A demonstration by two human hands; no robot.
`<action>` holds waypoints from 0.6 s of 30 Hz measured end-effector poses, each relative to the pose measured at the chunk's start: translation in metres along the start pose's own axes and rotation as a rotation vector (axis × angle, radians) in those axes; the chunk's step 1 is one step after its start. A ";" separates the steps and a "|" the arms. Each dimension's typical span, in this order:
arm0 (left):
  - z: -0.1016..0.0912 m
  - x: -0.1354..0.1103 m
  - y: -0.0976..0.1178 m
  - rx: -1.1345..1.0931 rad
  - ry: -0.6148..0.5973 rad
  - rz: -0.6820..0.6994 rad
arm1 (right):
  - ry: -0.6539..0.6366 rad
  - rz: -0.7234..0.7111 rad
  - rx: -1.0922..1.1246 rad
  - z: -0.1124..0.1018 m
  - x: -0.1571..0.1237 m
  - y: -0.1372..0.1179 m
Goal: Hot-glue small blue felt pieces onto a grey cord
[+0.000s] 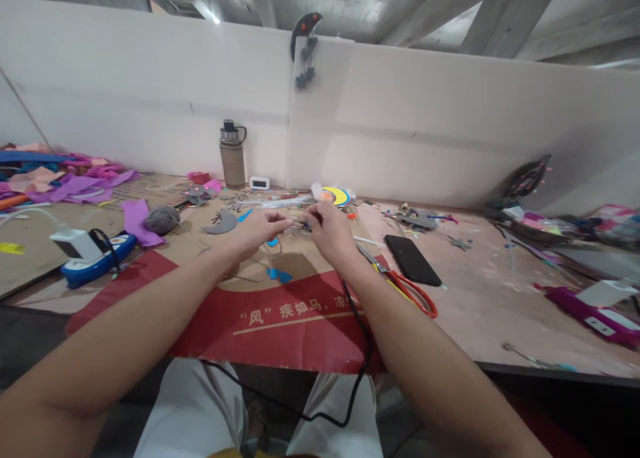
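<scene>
Over the cardboard sheet my left hand (263, 229) is closed, thumb and fingertips pinched together. My right hand (329, 231) is closed too, its fingertips almost meeting those of the left. Whatever lies between them is too small to make out. A thin strand of cord (245, 279) curves across the cardboard below the left hand. Blue felt scraps (279, 275) lie under the hands, and a grey felt crescent (221, 223) is left of them. Scissors with red handles (413, 291) lie beside my right forearm, partly covered by it.
A black phone (413, 260) lies to the right. Grey yarn (161, 219), a blue power strip (97, 263) and coloured felt (75, 181) are on the left. A bottle (233, 158) stands by the white partition (400, 111). A black cable (367, 341) hangs over the table edge.
</scene>
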State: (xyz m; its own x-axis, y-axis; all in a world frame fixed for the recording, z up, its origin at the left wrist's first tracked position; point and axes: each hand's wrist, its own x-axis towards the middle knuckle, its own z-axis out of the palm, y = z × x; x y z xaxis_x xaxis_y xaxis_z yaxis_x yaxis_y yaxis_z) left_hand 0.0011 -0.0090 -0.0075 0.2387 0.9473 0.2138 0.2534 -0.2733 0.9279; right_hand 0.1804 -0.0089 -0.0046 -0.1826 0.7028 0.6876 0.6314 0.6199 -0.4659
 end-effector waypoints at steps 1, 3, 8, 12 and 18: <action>-0.001 0.002 -0.002 -0.006 0.018 -0.004 | 0.022 0.035 -0.002 -0.003 0.002 0.001; -0.005 0.006 -0.009 -0.031 0.068 -0.027 | 0.034 0.134 -0.023 -0.009 0.005 0.007; -0.021 0.018 -0.025 -0.124 0.135 -0.060 | -0.152 0.326 -0.228 -0.014 0.005 0.040; -0.029 0.020 -0.028 -0.128 0.193 -0.070 | -0.284 0.364 -0.155 0.003 -0.006 0.063; -0.030 0.022 -0.029 -0.127 0.197 -0.074 | -0.156 0.528 0.006 0.021 -0.013 0.074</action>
State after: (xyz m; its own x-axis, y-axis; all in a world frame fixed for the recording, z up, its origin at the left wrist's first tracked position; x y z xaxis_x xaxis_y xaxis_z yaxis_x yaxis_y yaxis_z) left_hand -0.0294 0.0245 -0.0206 0.0337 0.9816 0.1880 0.1402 -0.1909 0.9716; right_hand 0.2136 0.0354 -0.0594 0.0475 0.9619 0.2691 0.6634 0.1710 -0.7284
